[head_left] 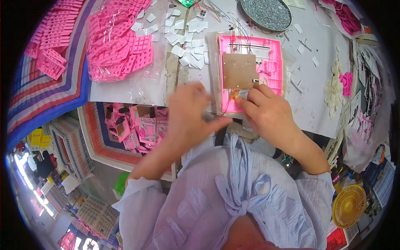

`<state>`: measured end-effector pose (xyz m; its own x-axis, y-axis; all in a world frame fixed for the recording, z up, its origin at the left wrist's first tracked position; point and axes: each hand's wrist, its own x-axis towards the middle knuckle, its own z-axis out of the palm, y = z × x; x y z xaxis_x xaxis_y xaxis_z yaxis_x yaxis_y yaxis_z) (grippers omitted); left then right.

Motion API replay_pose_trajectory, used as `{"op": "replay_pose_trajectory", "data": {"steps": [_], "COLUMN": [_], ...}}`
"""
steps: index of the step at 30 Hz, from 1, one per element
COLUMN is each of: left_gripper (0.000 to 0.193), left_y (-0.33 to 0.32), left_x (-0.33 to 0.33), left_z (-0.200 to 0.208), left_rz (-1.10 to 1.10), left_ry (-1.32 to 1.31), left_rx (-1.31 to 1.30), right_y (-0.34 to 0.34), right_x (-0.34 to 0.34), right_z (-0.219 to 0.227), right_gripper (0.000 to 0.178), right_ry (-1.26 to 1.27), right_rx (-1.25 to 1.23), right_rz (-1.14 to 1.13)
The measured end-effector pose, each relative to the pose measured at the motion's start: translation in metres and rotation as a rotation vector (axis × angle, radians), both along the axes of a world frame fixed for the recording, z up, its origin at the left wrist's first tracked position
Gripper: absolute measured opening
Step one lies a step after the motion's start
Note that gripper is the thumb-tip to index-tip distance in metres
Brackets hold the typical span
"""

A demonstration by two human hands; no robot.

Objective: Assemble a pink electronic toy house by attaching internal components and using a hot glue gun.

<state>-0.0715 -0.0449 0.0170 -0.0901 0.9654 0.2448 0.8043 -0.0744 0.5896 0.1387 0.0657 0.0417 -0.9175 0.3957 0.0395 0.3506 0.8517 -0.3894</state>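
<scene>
My right hand [268, 114] rests at the near edge of the pink case [251, 73], which lies flat on the counter [321, 96] straight ahead of me. Thumb and forefinger are drawn into a narrow grip on a small orange piece [234, 94] at the case's near left corner; whether I truly pinch it or only touch it, I cannot tell. A brown board [239, 71] lies inside the case, covering its middle, and thin wires [239, 35] run from the case's far edge.

My left hand [192, 112] is just left of the case's near corner, off the edge of the counter. It is blurred. The fingers are curled in a narrow grip and a thin dark thing [211, 117] pokes out toward my right hand, but I cannot make out what it is.

Left of the case white slips [185, 35] lie scattered, and beyond them a clear bag of pink keypads [118, 41]. Behind the case stands a round tray of screws [266, 12]. Right of the case, well apart, a row of white discs [333, 85] lies beside a small pink part [346, 79]. Below the counter, left of my left hand, a box [133, 125] holds more pink assemblies. A yellow fan [349, 206] sits low on my right side.
</scene>
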Motion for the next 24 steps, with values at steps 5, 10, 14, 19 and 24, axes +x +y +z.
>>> {"op": "replay_pose_trajectory", "data": {"steps": [5, 10, 14, 19, 24], "left_gripper": [0.01, 0.033, 0.037, 0.036, 0.032], "left_y": [-0.024, 0.032, 0.066, 0.07, 0.062], "left_x": [0.002, -0.033, -0.019, -0.003, 0.002], "left_z": [-0.018, 0.01, 0.013, 0.003, 0.012], "left_rz": [-0.042, 0.075, -0.005, -0.102, -0.21], "left_ry": [-0.586, -1.202, -1.274, -1.229, -1.043], "left_rx": [-0.221, -0.463, -0.465, -0.358, -0.32], "right_y": [0.003, 0.001, -0.009, -0.006, 0.0], "right_x": [-0.003, -0.005, -0.005, -0.006, 0.004], "right_z": [0.002, -0.015, -0.012, -0.001, -0.009], "right_gripper": [0.034, 0.032, 0.043, 0.055, 0.045], "right_ry": [0.137, 0.176, 0.1, -0.085, 0.1], "right_rx": [-0.036, 0.061, 0.119, -0.041, -0.061], "right_rz": [-0.032, -0.062, -0.043, 0.029, 0.036]}}
